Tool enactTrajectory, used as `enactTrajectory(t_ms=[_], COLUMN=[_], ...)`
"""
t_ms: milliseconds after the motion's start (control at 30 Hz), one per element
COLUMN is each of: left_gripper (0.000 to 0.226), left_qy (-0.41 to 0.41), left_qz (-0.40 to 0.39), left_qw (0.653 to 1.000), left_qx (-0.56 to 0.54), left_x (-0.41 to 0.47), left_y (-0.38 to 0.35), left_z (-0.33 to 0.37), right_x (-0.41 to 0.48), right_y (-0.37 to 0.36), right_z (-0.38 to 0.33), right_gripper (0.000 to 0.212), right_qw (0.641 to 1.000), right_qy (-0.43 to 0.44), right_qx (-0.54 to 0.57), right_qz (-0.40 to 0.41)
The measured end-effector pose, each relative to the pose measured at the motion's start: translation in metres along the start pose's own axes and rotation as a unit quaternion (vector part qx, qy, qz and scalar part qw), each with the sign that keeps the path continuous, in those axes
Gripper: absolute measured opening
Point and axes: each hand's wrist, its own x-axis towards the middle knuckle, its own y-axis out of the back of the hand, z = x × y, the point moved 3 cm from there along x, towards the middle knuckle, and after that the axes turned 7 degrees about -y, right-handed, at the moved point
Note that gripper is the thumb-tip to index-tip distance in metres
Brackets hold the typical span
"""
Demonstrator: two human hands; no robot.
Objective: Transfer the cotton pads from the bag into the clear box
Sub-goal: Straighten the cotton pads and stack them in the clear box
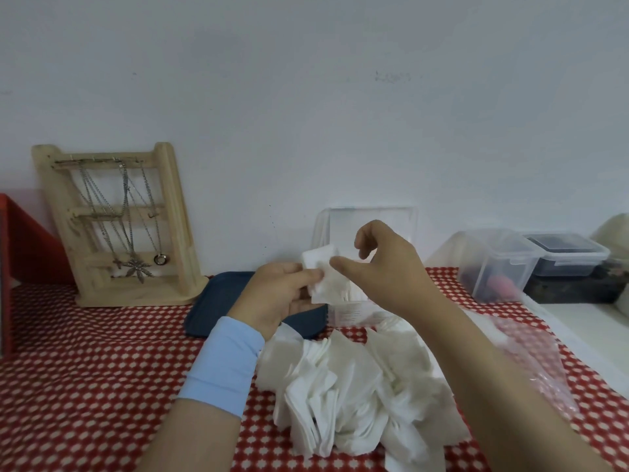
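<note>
Cotton pads (354, 379) lie in a loose heap on the red dotted surface (85, 369), just in front of the clear box (354, 313). Its lid (371, 226) stands up; something white shows inside. The bag (531, 362) lies flat to the right. The left hand (282, 294) pinches a few pads (318, 267), held upright, long side up and down. The right hand (384, 277) is beside them, grip wide, holding nothing.

Wooden necklace stand (177, 216) upright at back left, chains hung. Blue tray (221, 301) just beside it. Lidded plastic containers (497, 257) far right.
</note>
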Motion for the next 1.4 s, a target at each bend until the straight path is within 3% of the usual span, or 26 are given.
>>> enactTrajectory(t_ms=[67, 233, 333, 433, 567, 667, 833, 933, 1033, 1233, 1400], left_gripper=[0.022, 0.023, 0.018, 0.016, 0.014, 0.018, 0.023, 0.026, 0.027, 0.016, 0.016], left_qy=[0.013, 0.035, 0.04, 0.024, -0.012, -0.019, -0.01, -0.015, -0.037, -0.034, -0.023], left_qz=[0.015, 0.015, 0.03, 0.078, 0.135, 0.072, -0.014, -0.043, -0.026, -0.003, -0.019], left_qw=[0.999, 0.994, 0.989, 0.985, 0.988, 0.997, 0.996, 0.997, 0.999, 0.999, 0.999], left_qx=[-0.032, -0.102, -0.141, -0.155, -0.074, -0.029, -0.083, -0.061, 0.0, 0.016, 0.016], left_x=[0.001, 0.004, 0.005, 0.007, 0.008, 0.005, 0.0, -0.002, -0.002, 0.0, -0.002], left_y=[0.004, 0.003, 0.004, 0.013, 0.026, 0.018, -0.001, -0.006, -0.005, -0.004, -0.004], left_z=[-0.002, -0.003, -0.003, -0.005, -0.006, -0.003, 0.005, 0.007, 0.005, 0.002, 0.003], right_x=[-0.002, -0.008, -0.003, -0.001, -0.001, 0.0, 0.004, 0.006, 0.006, 0.009, 0.004], right_y=[0.003, -0.008, -0.009, 0.001, 0.013, 0.009, -0.005, -0.006, -0.005, -0.004, -0.001], right_z=[-0.004, -0.007, -0.003, -0.002, -0.003, -0.003, 0.005, 0.01, 0.009, 0.015, 0.008], right_gripper=[0.032, 0.033, 0.016, 0.012, 0.014, 0.016, 0.022, 0.025, 0.031, 0.043, 0.029], right_qw=[0.998, 0.983, 0.991, 0.989, 0.984, 0.982, 0.994, 0.996, 0.996, 0.995, 0.999], right_qy=[0.026, -0.013, -0.041, -0.048, -0.047, -0.044, -0.029, -0.026, -0.021, -0.051, -0.018], right_qx=[-0.047, -0.153, -0.045, 0.025, 0.077, 0.118, 0.029, -0.002, -0.033, -0.053, 0.004], right_qz=[-0.026, -0.101, -0.119, -0.138, -0.152, -0.143, -0.104, -0.089, -0.078, -0.062, -0.034])
